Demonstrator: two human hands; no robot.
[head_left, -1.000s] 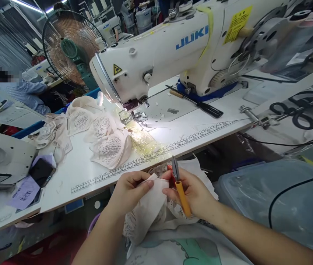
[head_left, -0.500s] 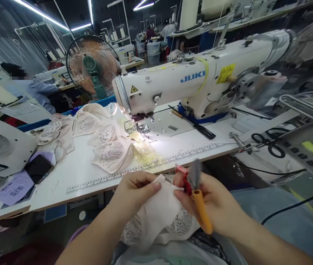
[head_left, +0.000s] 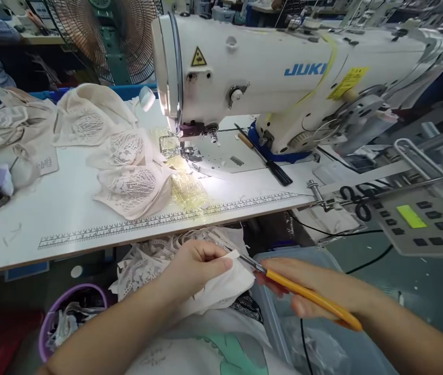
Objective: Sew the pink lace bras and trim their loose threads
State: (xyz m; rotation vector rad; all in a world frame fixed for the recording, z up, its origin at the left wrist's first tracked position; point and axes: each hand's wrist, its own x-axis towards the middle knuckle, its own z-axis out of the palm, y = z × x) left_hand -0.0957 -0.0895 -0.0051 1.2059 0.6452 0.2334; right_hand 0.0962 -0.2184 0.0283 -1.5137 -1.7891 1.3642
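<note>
My left hand pinches the edge of a cream bra between thumb and fingers, above my lap. My right hand holds orange-handled scissors, with the handle lying along the palm. Their metal blades point left at the fabric edge, close to my left fingertips; whether they are cutting cannot be made out. More cream lace pieces bunch behind my left hand, below the table edge.
A white sewing machine stands on the table, with several lace-cupped bras to its left. A black-handled screwdriver lies beside its base. A printed ruler strip runs along the front edge. A purple bin and a translucent tub stand below.
The scissors have swung from blades-up in my right hand to pointing left at the bra's edge. My left hand still pinches the fabric. The view has tilted down.
</note>
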